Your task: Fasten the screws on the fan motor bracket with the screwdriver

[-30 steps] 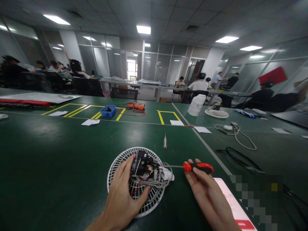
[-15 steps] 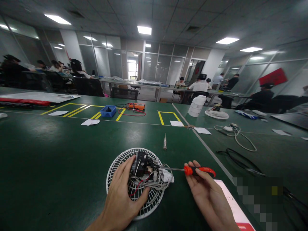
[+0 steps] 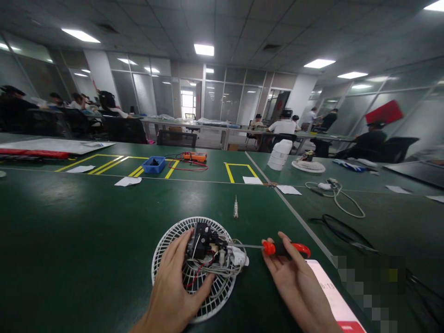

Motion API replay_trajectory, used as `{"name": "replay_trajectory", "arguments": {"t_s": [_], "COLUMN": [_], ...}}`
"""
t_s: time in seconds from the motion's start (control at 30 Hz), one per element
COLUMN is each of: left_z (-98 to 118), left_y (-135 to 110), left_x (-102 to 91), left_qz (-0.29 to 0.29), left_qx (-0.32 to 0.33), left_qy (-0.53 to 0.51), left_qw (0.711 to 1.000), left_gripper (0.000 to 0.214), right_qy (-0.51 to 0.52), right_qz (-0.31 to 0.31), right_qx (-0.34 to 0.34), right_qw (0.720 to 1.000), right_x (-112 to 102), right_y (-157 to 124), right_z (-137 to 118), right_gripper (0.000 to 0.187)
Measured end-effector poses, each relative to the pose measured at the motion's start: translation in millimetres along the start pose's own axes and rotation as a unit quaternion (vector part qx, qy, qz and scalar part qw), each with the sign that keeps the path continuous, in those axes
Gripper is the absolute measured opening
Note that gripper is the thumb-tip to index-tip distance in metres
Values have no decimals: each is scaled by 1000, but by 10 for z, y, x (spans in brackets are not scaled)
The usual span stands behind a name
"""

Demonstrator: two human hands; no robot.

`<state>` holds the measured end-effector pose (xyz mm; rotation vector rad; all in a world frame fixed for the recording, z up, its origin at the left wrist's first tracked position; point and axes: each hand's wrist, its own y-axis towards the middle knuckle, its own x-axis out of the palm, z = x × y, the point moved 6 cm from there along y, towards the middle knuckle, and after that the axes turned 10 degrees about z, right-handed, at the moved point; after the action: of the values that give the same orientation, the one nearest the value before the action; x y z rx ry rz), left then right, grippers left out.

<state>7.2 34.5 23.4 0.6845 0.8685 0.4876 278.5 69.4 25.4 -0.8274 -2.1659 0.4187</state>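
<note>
My left hand (image 3: 178,277) is closed around the side of a black fan motor assembly (image 3: 201,241), its thumb lying by the wires. The motor rests on a round white fan grille (image 3: 166,240) on the green table. Grey cable (image 3: 222,269), a red wire and a white plug (image 3: 239,256) bunch beside it. In my right hand (image 3: 294,282) is a screwdriver (image 3: 268,248) with a red and black handle. It is held level, palm up, its shaft pointing left into the motor's right side. The exact spot of its tip is hidden among the parts.
Beyond the grille lies a small clear-handled screwdriver (image 3: 236,210). A lit phone (image 3: 333,296) sits by my right wrist. Black cable (image 3: 347,236) and grey cable (image 3: 336,194) lie to the right. Farther back are a blue bin (image 3: 153,165) and an orange multimeter (image 3: 194,157). Several people sit beyond.
The screwdriver handle has turned a little in my right hand, whose fingers have shifted. My left hand keeps its hold on the motor. The whole view has shifted slightly.
</note>
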Motion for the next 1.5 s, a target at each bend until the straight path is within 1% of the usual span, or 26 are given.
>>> {"name": "replay_trajectory", "arguments": {"t_s": [0.03,0.1,0.13,0.27,0.33,0.47,0.57,0.7,0.8,1.03,1.2,1.33,1.5], "left_z": [4,12,15,16,17,13,4,-12,-19,-3,-24,-18,-5], "left_y": [1,3,4,10,13,19,16,-3,-8,12,-13,-7,3], "left_x": [-3,-6,-6,-2,4,15,16,18,18,16,23,24,26], "left_qz": [4,10,11,13,12,12,10,-1,-4,-6,-7,-4,-5], "left_qx": [3,9,11,14,16,12,5,1,0,-3,-6,-3,-3], "left_qy": [-1,-2,-2,1,0,-2,-5,-7,-7,-9,-4,-10,-14], "left_qw": [1000,1000,1000,1000,1000,1000,1000,1000,1000,1000,1000,1000,1000], "left_gripper": [83,83,83,82,82,82,81,81,82,81,81,82,83], "right_qy": [-16,-43,-43,4,18,-9,-32,-8,-3,-24,8,11,-23], "right_qz": [-6,-29,-29,0,-1,-13,2,18,7,-9,-1,-4,-12], "right_qx": [-2,1,-1,-2,5,1,7,19,19,10,4,-4,-17], "right_qw": [1000,999,999,1000,1000,1000,999,1000,1000,1000,1000,1000,1000], "right_x": [-7,-4,-9,-12,11,27,-4,-14,4,7,-6,-4,-21], "right_y": [14,39,48,15,-22,-44,-27,-29,-38,-29,-27,-12,9], "right_z": [1,6,-2,-37,-25,22,55,70,84,96,54,69,70], "right_gripper": [36,45,48,52,53,50,45,38,36,42,39,35,47]}}
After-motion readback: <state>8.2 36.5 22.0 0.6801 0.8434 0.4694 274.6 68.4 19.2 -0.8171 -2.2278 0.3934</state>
